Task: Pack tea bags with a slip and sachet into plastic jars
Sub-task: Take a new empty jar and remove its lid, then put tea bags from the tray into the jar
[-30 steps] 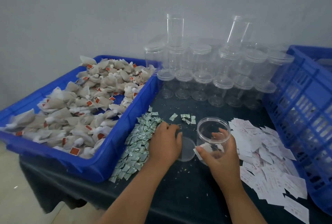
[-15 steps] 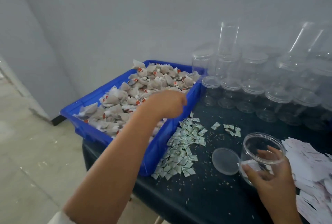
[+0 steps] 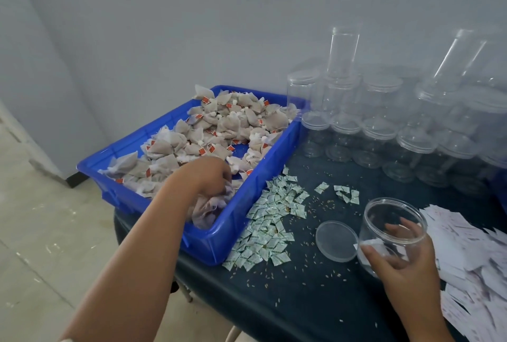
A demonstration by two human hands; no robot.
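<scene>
Left hand (image 3: 205, 177) dropped into tray (image 3: 236, 232), 9 o'clock, clutching tea bags (image 3: 219, 125); right hand (image 3: 403, 262) grips open jar (image 3: 384, 210), 4 o'clock.

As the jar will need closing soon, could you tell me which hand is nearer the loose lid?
Right. The right hand grips the open jar just beside the lid; the left hand grasps tea bags in the blue tray.

Blue tray (image 3: 236, 234); beige tea bags (image 3: 219, 125) (red tags); clear jar (image 3: 395, 232).
</scene>
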